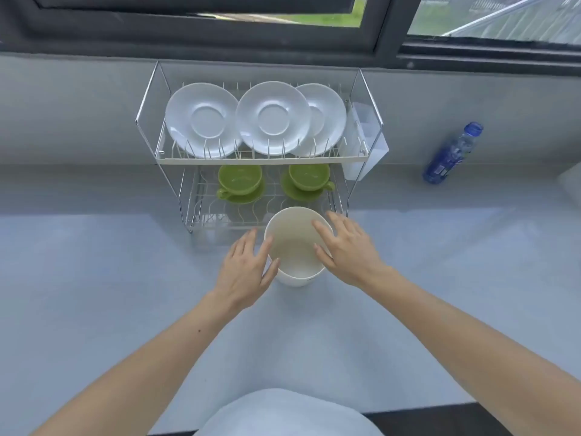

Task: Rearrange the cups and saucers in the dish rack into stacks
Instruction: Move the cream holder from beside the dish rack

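A two-tier wire dish rack stands against the wall. Three white saucers lean upright in its top tier, the right one partly behind the middle one. On the lower tier, a green cup rests on a green saucer, and a second green cup on another green saucer. A large white cup stands on the counter in front of the rack. My left hand is against its left side and my right hand lies over its right rim, fingers spread on both.
A clear plastic cutlery holder hangs on the rack's right end. A blue water bottle stands on the counter to the right. The pale grey counter runs wide on both sides, with a window frame above the wall.
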